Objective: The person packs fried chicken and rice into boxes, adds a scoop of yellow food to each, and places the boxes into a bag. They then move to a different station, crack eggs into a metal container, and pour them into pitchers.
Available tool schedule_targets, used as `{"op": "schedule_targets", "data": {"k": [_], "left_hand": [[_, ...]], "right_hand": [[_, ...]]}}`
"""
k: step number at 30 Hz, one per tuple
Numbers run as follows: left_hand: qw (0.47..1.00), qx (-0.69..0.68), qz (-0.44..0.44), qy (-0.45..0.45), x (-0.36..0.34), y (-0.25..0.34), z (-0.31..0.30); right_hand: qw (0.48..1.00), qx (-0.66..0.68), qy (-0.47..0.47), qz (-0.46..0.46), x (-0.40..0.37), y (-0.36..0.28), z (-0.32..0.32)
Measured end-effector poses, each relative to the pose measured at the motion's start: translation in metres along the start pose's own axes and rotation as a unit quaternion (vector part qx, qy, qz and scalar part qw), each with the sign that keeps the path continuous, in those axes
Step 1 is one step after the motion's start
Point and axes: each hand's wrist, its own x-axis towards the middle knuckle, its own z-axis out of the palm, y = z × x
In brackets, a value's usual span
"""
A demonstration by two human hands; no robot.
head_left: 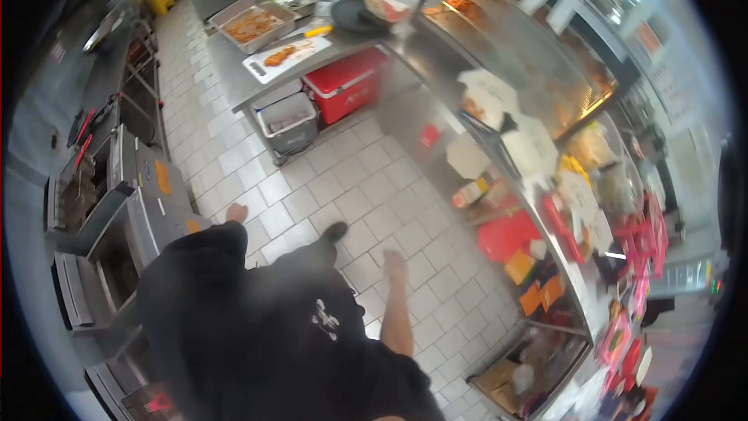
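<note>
My left hand (237, 213) hangs low over the floor tiles, beside the steel fryer cabinets; nothing visible is in it, but its fingers are too small and soft to make out. On the other side of my dark clothing, my right hand (396, 263) hangs at the end of a bare forearm, above the floor. Motion blur smears its fingers, and I see no object in it. Ahead, a white cutting board (269, 70) carries browned fried pieces (282, 54). A yellow-handled knife (318, 31) lies beside it, near a metal pan (269, 35) of orange-brown food. Neither hand touches these.
Fryers (93, 164) line my left. Under the steel table (234, 93) stand a red cooler (340, 97) and a grey bin (290, 132). Rightward are a lit glass food case (514, 54), open white boxes (530, 144) and a cluttered counter. Tiled floor (374, 179) runs between.
</note>
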Motion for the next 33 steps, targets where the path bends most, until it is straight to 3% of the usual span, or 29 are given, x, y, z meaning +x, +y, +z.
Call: {"op": "schedule_targets", "data": {"k": [1, 3, 4, 5, 6, 7, 8, 9, 10, 11, 12, 13, 14, 15, 16, 17, 19, 24, 27, 29, 31, 32, 33], "left_hand": [[0.988, 0.122, 0.075, -0.056, 0.011, -0.030, -0.003], [0.897, 0.343, 0.258, -0.110, 0.033, -0.087, -0.009], [0.884, 0.367, 0.206, -0.201, 0.030, -0.084, -0.010], [0.915, 0.151, 0.158, -0.339, 0.055, -0.144, 0.046], [0.865, -0.190, -0.017, -0.463, 0.062, -0.148, 0.045], [0.759, -0.354, -0.174, -0.517, 0.078, -0.152, 0.038], [0.841, -0.244, -0.274, -0.397, 0.050, -0.108, 0.043], [0.830, -0.312, -0.214, -0.409, 0.049, -0.118, 0.078], [0.813, -0.380, -0.153, -0.414, 0.046, -0.130, 0.108], [0.796, -0.455, -0.186, -0.352, 0.033, -0.114, 0.119], [0.667, -0.625, -0.142, -0.379, 0.028, -0.110, 0.133], [0.767, -0.534, -0.159, -0.318, 0.014, -0.079, 0.121], [0.776, -0.513, -0.130, -0.344, 0.012, -0.057, 0.108], [0.721, -0.544, -0.248, -0.350, 0.013, -0.032, 0.096], [0.772, -0.476, -0.256, -0.334, 0.012, 0.001, 0.074], [0.770, -0.474, -0.249, -0.347, 0.015, 0.010, 0.069], [0.766, -0.480, -0.237, -0.357, 0.022, 0.034, 0.041], [0.784, -0.475, -0.223, -0.331, 0.066, 0.061, 0.005], [0.817, -0.410, -0.203, -0.350, 0.099, 0.085, -0.027], [0.836, -0.373, -0.209, -0.342, 0.110, 0.089, -0.034], [0.843, -0.419, -0.205, -0.268, 0.116, 0.080, -0.047], [0.850, -0.409, -0.192, -0.272, 0.125, 0.087, -0.046], [0.855, -0.394, -0.212, -0.263, 0.123, 0.089, -0.050]], "right_hand": [[0.984, 0.144, -0.040, 0.101, 0.036, -0.067, -0.045], [0.993, 0.084, -0.063, 0.051, 0.134, -0.142, -0.066], [0.997, 0.034, -0.053, -0.045, 0.192, -0.173, -0.065], [0.989, -0.012, -0.045, -0.138, 0.248, -0.209, -0.051], [0.980, -0.009, -0.047, -0.194, 0.305, -0.252, -0.037], [0.968, -0.004, -0.053, -0.244, 0.364, -0.301, -0.021], [0.949, -0.076, -0.051, -0.301, 0.421, -0.351, -0.007], [0.930, -0.050, -0.012, -0.364, 0.444, -0.420, -0.020], [0.928, -0.104, -0.076, -0.351, 0.460, -0.498, -0.045], [0.931, -0.096, -0.081, -0.344, 0.494, -0.544, -0.032], [0.926, -0.101, -0.010, -0.362, 0.522, -0.579, -0.009], [0.918, -0.103, 0.062, -0.378, 0.543, -0.606, 0.016], [0.923, -0.098, 0.053, -0.369, 0.564, -0.625, 0.040], [0.924, -0.129, 0.064, -0.354, 0.582, -0.635, 0.065], [0.928, -0.143, 0.068, -0.338, 0.588, -0.638, 0.079], [0.931, -0.157, 0.071, -0.322, 0.594, -0.642, 0.091], [0.891, -0.160, -0.019, -0.425, 0.596, -0.644, 0.089], [0.832, -0.193, 0.104, -0.509, 0.575, -0.618, 0.112], [0.815, -0.135, 0.199, -0.528, 0.582, -0.605, 0.126], [0.841, -0.020, 0.079, -0.534, 0.596, -0.606, 0.140], [0.850, 0.067, 0.121, -0.508, 0.609, -0.598, 0.162], [0.853, 0.070, 0.137, -0.500, 0.619, -0.596, 0.125], [0.898, 0.098, 0.016, -0.429, 0.611, -0.600, 0.071]]}}
